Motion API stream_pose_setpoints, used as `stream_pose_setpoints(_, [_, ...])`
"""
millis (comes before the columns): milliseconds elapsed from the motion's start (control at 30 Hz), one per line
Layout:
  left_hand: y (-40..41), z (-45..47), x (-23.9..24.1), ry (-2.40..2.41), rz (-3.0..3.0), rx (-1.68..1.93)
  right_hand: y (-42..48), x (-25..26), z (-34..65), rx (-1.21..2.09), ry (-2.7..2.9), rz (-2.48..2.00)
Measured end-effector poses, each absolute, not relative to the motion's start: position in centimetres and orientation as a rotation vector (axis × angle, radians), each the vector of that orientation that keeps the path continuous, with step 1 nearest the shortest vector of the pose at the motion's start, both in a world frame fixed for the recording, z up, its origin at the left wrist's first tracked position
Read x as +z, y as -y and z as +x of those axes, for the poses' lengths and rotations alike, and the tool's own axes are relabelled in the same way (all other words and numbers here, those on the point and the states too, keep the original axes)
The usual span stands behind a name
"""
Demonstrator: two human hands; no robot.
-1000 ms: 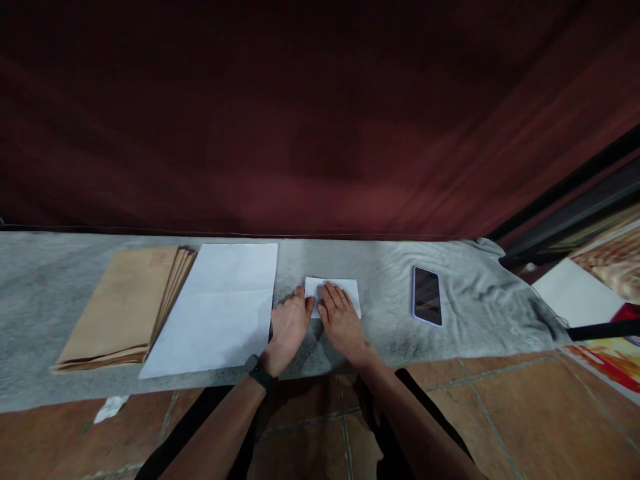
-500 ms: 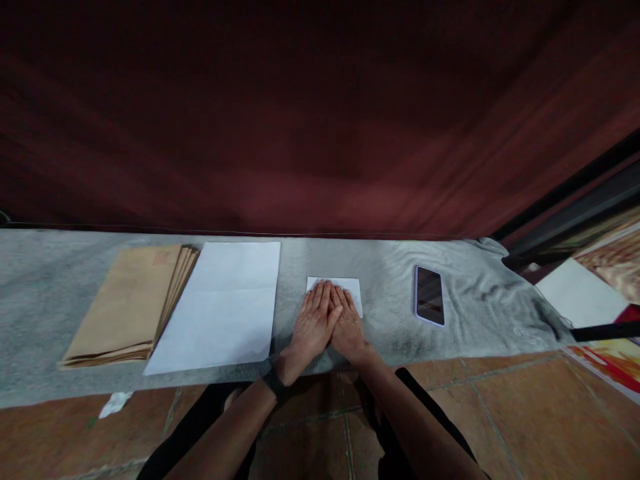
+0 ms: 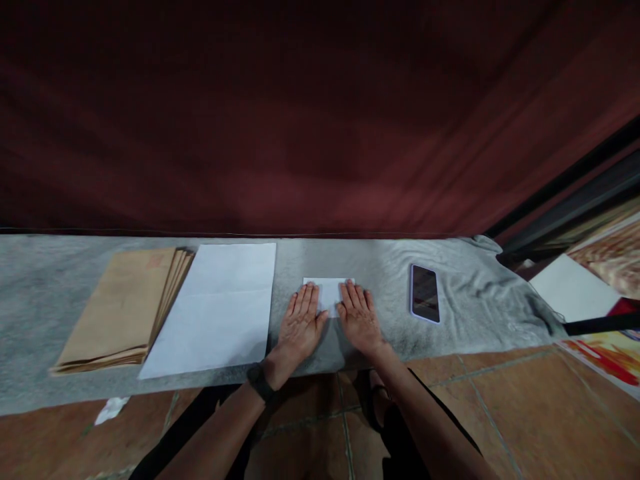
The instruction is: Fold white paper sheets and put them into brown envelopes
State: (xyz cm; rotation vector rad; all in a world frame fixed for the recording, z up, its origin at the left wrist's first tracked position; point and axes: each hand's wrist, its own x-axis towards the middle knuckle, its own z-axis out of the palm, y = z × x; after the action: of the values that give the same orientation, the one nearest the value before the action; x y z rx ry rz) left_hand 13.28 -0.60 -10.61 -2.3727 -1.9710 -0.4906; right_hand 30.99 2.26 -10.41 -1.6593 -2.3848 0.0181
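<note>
A small folded white paper lies on the grey cloth in front of me. My left hand lies flat on its left end, fingers stretched out. My right hand presses flat on its right end, fingers spread. Only the middle strip of the paper shows between the two hands. A dark band sits on my left wrist.
A stack of white sheets lies left of my hands, and a pile of brown envelopes further left. A phone lies face up to the right. A dark red curtain hangs behind. Tiled floor runs along the near edge.
Half a second ago both hands lay side by side on the middle of the folded paper. They have since slid apart toward its left and right ends.
</note>
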Motion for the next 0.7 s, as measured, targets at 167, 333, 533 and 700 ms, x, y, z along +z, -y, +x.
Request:
stream_pose_setpoints(167, [0.9, 12.3, -10.3, 2.021, -2.337, -0.425, -2.3, -10.2, 33.2, -0.017, 2.378, -1.733])
stream_pose_setpoints(333, [1.1, 11.3, -10.0, 2.056, -2.297, -0.416, -2.4, -9.7, 34.6, -0.033, 2.354, -1.776])
stream_pose_setpoints(533, [1.2, 12.6, -9.4, 1.964, -2.329, -0.507, -1.9, -8.6, 32.0, 0.156, 2.305, -1.559])
stream_pose_setpoints(700, [2.3, 14.5, -11.1, 1.732, -2.535, -0.525, 0.1, -8.8, 28.5, 0.349, 2.426, -1.277])
